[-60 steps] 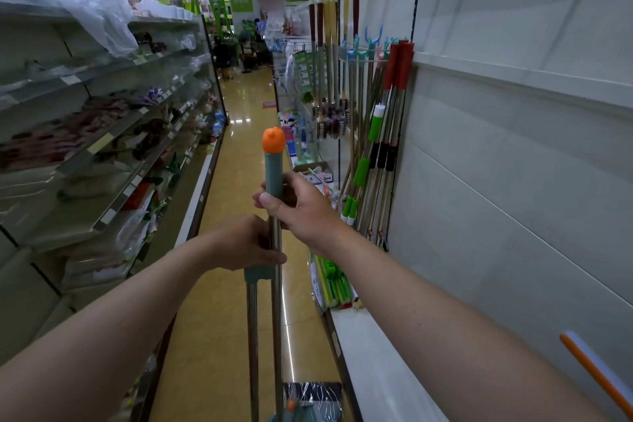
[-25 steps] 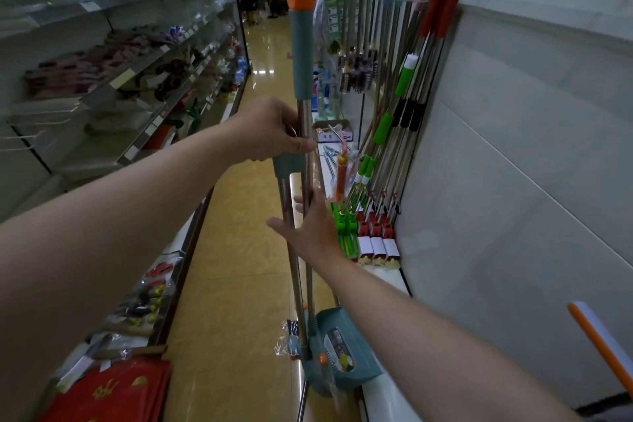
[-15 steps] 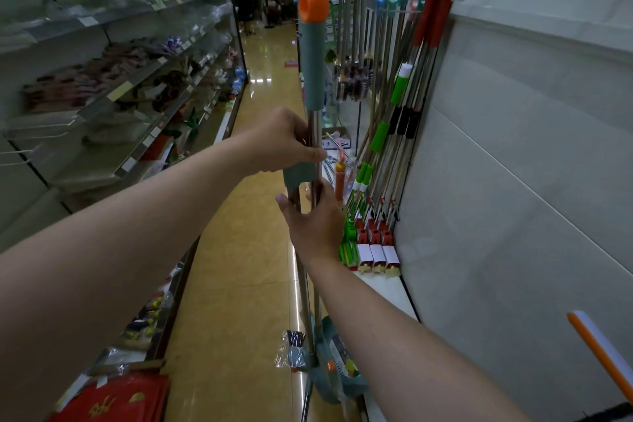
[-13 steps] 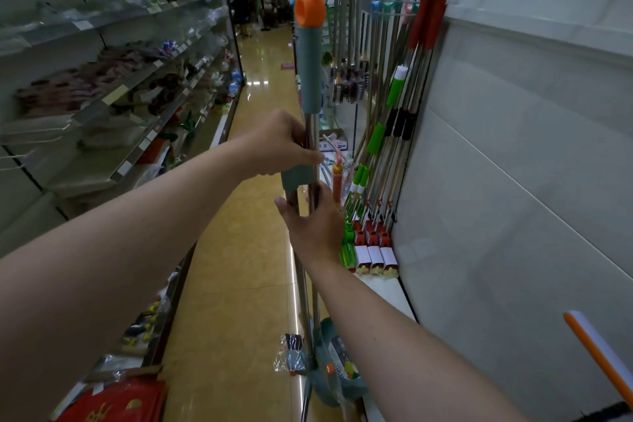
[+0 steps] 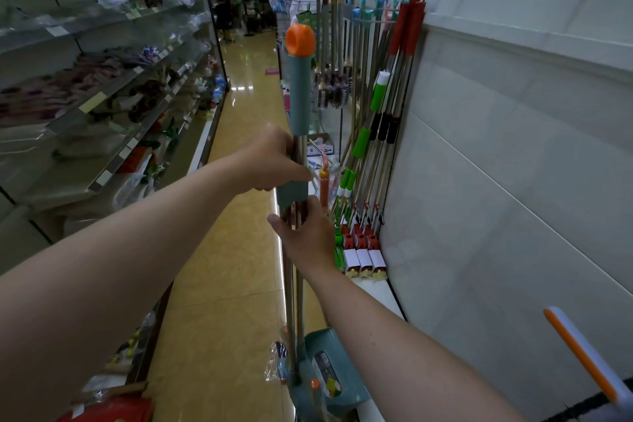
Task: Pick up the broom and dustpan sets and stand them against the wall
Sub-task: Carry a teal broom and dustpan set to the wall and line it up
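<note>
1. The broom and dustpan set point(image 5: 297, 134) stands upright in the middle of the aisle, its two metal poles side by side and its orange cap at the top. It is held off the wall, not leaning on it.
2. The left hand point(image 5: 270, 161) grasps the poles just under the long teal grip, fingers wrapped round from the left.
3. The right hand point(image 5: 305, 236) grasps the same poles lower down, just below the shorter teal grip, with the thumb on the near side.
4. The teal dustpan point(image 5: 329, 377) at the foot of the set sits at the near edge of the low white shelf point(image 5: 373, 288) that runs along the wall; whether it rests on the shelf or hangs just above it, I cannot tell.
5. The white wall point(image 5: 496, 181) on the right is bare beside the set, so there is room to lean it.
6. Farther along, other long-handled brooms point(image 5: 380, 120) already lean against that wall.
7. At the near right, an orange and white handle point(image 5: 582, 353) shows at the frame's edge; what it belongs to is not visible.
8. Judgement: this set is picked up and brought close, but leaning its top to the right against the wall and letting go are not yet done.
</note>
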`<state>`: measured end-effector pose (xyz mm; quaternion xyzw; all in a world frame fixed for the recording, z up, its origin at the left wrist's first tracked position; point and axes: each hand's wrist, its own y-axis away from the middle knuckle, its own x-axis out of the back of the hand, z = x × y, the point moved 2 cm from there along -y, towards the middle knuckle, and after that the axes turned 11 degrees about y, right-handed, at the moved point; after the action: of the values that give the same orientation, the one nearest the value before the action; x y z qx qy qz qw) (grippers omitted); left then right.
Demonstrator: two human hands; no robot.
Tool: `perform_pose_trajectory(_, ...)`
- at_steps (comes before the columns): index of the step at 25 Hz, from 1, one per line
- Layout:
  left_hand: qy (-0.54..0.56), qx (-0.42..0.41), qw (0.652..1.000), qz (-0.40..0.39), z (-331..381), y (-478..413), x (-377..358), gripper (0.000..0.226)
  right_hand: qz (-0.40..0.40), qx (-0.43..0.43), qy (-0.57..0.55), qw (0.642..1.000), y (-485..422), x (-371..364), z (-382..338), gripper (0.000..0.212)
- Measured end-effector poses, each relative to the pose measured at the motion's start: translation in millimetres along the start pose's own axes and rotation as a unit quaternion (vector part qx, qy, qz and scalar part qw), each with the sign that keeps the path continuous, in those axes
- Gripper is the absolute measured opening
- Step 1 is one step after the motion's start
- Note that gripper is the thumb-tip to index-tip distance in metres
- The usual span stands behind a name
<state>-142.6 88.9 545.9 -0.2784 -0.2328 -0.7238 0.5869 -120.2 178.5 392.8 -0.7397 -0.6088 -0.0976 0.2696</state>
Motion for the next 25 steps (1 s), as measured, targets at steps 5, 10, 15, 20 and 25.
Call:
perform_pose_trajectory(5,-0.043,-0.047,0.998,0.002,-2,-2,-6,0.041,-0.098,0.002,-0.025,0.995,-1,9,11,0.035)
perform_pose_trajectory(10,-0.084,-0.087,0.993,-0.012,1,-12,-25,0.042,-0.085,-0.019,-0.027,0.996,7,19,25,0.032)
perform_pose_trajectory(15,-0.161,-0.141,0.977,-0.022,8,-24,-49,0.043,-0.12,-0.046,0.023,0.991,7,42,43,0.031)
perform_pose_trajectory(20,-0.168,-0.215,0.961,-0.048,25,-28,-78,0.034,-0.141,-0.059,0.093,0.984,7,90,52,0.022)
perform_pose_trajectory(25,-0.182,-0.268,0.943,-0.079,45,-33,-117,0.045,-0.08,-0.093,0.073,0.99,25,121,78,0.018)
